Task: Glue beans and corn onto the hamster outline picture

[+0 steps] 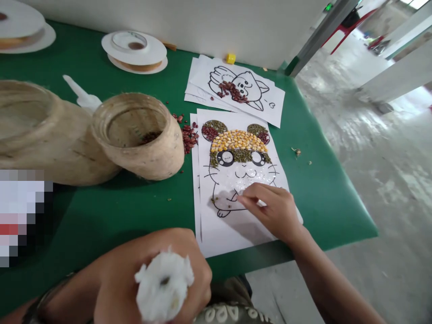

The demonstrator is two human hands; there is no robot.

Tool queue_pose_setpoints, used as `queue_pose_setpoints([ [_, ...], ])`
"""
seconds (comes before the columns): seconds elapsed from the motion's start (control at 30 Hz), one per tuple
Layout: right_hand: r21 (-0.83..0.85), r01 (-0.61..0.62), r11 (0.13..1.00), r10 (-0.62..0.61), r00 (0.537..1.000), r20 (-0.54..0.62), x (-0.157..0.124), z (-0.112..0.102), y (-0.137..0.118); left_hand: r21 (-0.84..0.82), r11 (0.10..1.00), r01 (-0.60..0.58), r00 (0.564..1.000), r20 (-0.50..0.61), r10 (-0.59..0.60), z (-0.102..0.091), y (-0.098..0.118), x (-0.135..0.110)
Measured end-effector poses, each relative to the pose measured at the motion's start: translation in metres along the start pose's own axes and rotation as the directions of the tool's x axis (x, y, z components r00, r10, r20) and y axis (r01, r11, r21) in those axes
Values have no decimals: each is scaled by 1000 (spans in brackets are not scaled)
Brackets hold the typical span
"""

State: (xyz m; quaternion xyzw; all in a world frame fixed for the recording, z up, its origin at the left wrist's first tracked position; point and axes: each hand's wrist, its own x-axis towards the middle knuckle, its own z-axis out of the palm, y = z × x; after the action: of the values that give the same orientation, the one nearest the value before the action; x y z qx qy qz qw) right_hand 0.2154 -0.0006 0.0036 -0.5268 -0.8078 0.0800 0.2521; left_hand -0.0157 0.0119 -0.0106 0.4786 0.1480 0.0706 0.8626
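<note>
My right hand (270, 204) is over the lower body of a hamster drawing (219, 238), its thumb and fingertips pinched together close to the paper. Whatever they hold, if anything, is too small to make out. Yellow corn kernels (239, 141) cover the hamster's forehead, green beans (243, 156) lie around its eyes, and red beans fill parts of the ears. Below the eyes the paper looks wet and shiny, with a few green beans at the lower left. Near the table's front edge, my left hand (118, 274) is closed around a ragged white wad (165, 288) with a dark centre.
Left of the drawing stand a small woven pot (141, 157) with dark beans inside and a larger one (67, 144). Loose red beans (189, 137) lie beside it. Behind are a dog drawing (266, 96), a yellow cap (231, 58), a white scoop (83, 96) and ribbon spools (135, 49).
</note>
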Motion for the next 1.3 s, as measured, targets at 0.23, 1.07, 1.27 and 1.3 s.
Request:
queue_pose_setpoints([
  [0.23, 124, -6, 992, -26, 966, 256, -5, 4, 3, -128, 990, -49, 998, 33, 54, 7, 32, 13],
  [1.07, 266, 119, 956, -70, 980, -187, 28, -13, -42, 222, 975, 30, 911, -408, 65, 14, 21, 28],
  [1.27, 191, 180, 965, -143, 971, -191, 28, -11, -48, 261, 964, -58, 906, -391, 160, 13, 19, 28],
  [1.3, 194, 181, 964, -144, 971, -190, 28, -10, -48, 258, 964, -69, 904, -392, 169, 12, 19, 28],
])
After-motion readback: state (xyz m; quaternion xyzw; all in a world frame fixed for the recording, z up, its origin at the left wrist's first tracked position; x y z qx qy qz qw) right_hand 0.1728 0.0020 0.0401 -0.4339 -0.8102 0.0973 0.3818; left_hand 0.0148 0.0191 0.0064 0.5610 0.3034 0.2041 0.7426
